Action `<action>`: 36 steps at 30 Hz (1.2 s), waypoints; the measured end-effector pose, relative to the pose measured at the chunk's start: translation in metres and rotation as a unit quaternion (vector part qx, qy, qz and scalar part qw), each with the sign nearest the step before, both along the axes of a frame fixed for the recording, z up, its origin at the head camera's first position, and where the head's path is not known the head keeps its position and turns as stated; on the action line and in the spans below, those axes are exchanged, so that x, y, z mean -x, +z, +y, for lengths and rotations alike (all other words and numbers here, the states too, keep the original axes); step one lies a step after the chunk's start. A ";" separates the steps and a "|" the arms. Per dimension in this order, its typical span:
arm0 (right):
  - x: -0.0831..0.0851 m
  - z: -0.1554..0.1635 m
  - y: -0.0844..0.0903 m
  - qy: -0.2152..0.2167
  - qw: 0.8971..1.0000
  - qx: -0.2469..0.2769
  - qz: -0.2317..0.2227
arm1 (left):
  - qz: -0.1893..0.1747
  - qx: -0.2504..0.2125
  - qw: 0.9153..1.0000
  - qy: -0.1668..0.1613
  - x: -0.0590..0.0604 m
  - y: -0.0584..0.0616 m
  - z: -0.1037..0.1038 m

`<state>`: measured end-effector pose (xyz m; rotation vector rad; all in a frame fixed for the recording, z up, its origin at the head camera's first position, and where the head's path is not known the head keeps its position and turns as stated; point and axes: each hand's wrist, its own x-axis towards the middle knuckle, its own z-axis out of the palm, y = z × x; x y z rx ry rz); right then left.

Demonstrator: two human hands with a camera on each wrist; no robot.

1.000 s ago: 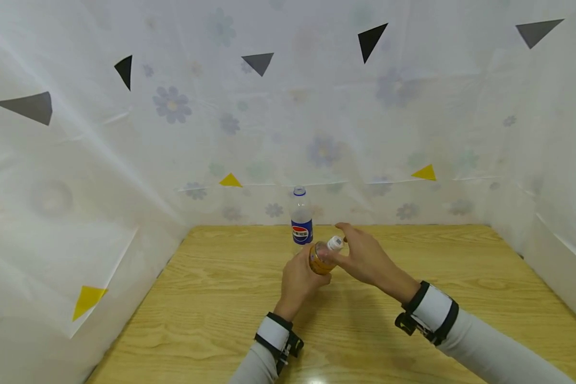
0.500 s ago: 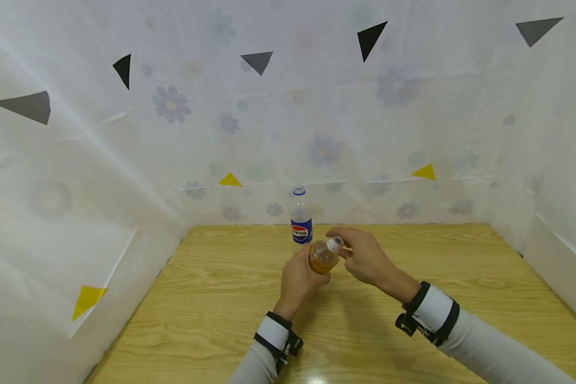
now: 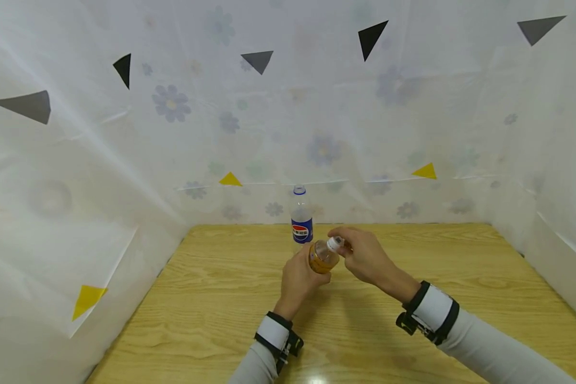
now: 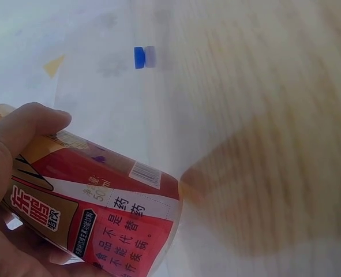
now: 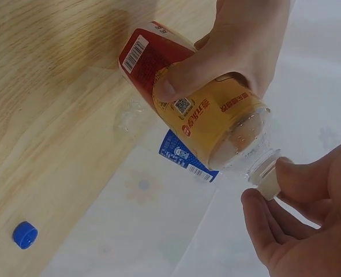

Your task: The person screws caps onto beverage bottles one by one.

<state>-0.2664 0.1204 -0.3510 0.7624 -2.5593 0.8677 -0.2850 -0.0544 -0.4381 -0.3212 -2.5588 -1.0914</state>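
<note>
The Dongpeng energy-drink bottle is held over the middle of the counter, tilted with its neck toward the right hand. The left hand is wrapped around the body, thumb and fingers curled on the label; the right hand pinches the white cap at the neck between thumb and fingers. Whether the cap is seated on the thread, I cannot tell.

The bottle should be fairly light, its thin plastic wall likely to give if squeezed hard. The label may be slick, so a broad, moderate hold round the body seems best; the small, stiff cap suits a fingertip pinch on its rim.

The head view shows the uncapped Pepsi bottle standing behind the left hand, its lower end hidden. The right wrist view adds a blue cap on the counter, not visible from the head, and droplets inside the clear shoulder. The left wrist view gives the label's red lower part and barcode close up, but neither the white cap nor the right hand. Any liquid level behind the label is hidden.
</note>
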 end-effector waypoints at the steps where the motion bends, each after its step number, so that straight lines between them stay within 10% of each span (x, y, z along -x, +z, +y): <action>1: 0.000 0.000 0.000 -0.001 1.000 -0.001 -0.001 | 0.001 0.000 1.000 0.000 0.000 0.000 0.000; 23: 0.002 0.003 0.001 -0.056 0.992 -0.033 -0.111 | -0.007 0.004 1.000 0.003 -0.001 -0.001 0.002; 36: -0.009 0.003 0.009 -0.001 0.999 -0.014 -0.038 | 0.001 0.000 1.000 0.005 -0.001 -0.001 0.001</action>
